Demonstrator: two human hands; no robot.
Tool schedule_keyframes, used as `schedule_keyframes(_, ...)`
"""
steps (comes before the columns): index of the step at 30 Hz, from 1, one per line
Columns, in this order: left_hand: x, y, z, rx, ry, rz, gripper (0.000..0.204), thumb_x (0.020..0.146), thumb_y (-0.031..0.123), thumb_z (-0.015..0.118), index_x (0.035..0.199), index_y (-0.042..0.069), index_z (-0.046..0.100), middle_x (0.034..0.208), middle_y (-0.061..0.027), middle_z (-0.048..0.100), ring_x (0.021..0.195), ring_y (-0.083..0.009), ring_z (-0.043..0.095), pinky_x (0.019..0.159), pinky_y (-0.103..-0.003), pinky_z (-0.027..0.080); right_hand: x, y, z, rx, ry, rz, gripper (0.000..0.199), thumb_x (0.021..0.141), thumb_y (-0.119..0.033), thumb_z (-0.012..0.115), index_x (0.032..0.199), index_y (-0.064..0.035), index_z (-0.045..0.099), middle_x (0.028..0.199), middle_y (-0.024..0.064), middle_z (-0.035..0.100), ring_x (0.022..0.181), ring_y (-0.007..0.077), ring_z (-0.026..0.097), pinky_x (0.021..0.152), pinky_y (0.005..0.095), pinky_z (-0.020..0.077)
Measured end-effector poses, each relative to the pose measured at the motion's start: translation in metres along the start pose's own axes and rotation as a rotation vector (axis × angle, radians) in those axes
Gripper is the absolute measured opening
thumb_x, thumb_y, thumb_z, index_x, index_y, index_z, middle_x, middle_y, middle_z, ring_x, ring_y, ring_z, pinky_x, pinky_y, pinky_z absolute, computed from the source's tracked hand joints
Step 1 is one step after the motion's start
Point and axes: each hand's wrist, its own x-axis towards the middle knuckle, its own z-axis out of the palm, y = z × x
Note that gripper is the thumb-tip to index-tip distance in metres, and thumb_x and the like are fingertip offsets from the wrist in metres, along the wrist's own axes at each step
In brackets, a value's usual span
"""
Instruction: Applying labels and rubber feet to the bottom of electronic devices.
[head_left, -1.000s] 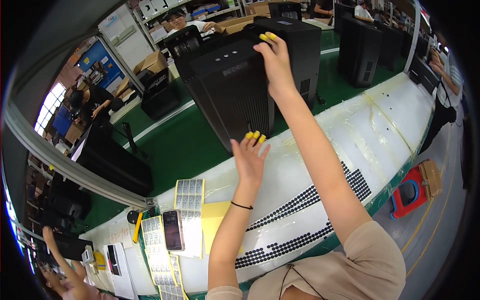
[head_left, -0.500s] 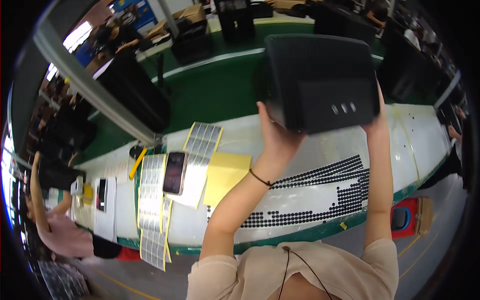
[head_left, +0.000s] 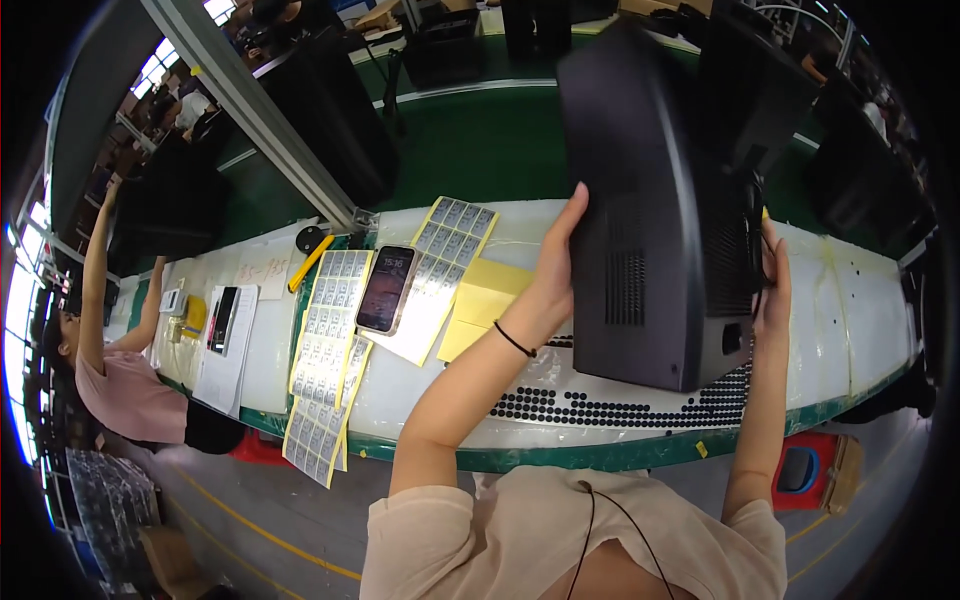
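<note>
I hold a large black computer case (head_left: 650,200) above the white workbench (head_left: 850,310), tilted on end with its vented side toward me. My left hand (head_left: 555,265) presses flat against its left side. My right hand (head_left: 772,290) grips its right edge near the lower corner. Below the case, rows of small black round pads (head_left: 600,410) lie on the bench.
Sheets of grey stickers on yellow backing (head_left: 330,320) and a phone (head_left: 386,288) lie left of my hands. A yellow-handled tool (head_left: 310,262) rests farther back. Another person (head_left: 110,370) works at the left. More black cases (head_left: 340,120) stand on the green floor beyond.
I have pulled the black case toward me from the green floor over the bench and turned it on end. My view has tipped further down.
</note>
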Motion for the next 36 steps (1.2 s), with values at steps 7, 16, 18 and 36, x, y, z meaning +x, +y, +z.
schedule_keyframes(7, -0.002, 0.024, 0.03, 0.809, -0.172, 0.679, 0.105, 0.075, 0.036, 0.084, 0.15, 0.003, 0.018, 0.143, -0.0191, 0.037, 0.135, -0.0304, 0.038, 0.112, -0.04, 0.032, 0.054, 0.044, 0.048, -0.149, 0.144, -0.416, 0.043, 0.1, -0.019, 0.053, 0.14, -0.0009, 0.048, 0.137, 0.0122, 0.054, 0.123, 0.018, 0.053, 0.102, 0.0293, 0.0424)
schedule_keyframes(16, -0.012, -0.012, -0.006, 1.438, -0.225, 1.328, 0.127, 0.062, 0.046, 0.09, 0.153, 0.002, 0.013, 0.156, -0.0314, 0.014, 0.144, -0.0471, 0.018, 0.117, -0.054, 0.018, 0.024, 0.088, 0.01, -0.285, 0.245, -0.408, 0.042, 0.096, -0.015, 0.057, 0.135, -0.0007, 0.051, 0.133, 0.0131, 0.056, 0.121, 0.0198, 0.054, 0.1, 0.0302, 0.0428)
schedule_keyframes(18, -0.017, -0.017, -0.011, 1.358, -0.191, 1.319, 0.119, 0.064, 0.045, 0.088, 0.151, 0.001, 0.019, 0.154, -0.032, 0.017, 0.143, -0.0502, 0.02, 0.116, -0.058, 0.017, 0.018, 0.087, 0.0, -0.338, 0.254, -0.392, 0.042, 0.095, -0.015, 0.058, 0.134, -0.0007, 0.052, 0.133, 0.0133, 0.056, 0.12, 0.0202, 0.054, 0.1, 0.0305, 0.0429)
schedule_keyframes(36, -0.113, 0.054, -0.134, 2.017, 0.62, 0.361, 0.047, 0.086, 0.022, 0.071, 0.122, -0.004, 0.055, 0.089, -0.0203, 0.065, 0.081, -0.037, 0.061, 0.07, -0.045, 0.049, -0.059, 0.017, -0.032, -1.232, -0.158, 0.068, 0.034, 0.077, -0.005, 0.071, 0.11, 0.0016, 0.063, 0.113, 0.0181, 0.062, 0.109, 0.03, 0.059, 0.094, 0.0353, 0.0445)
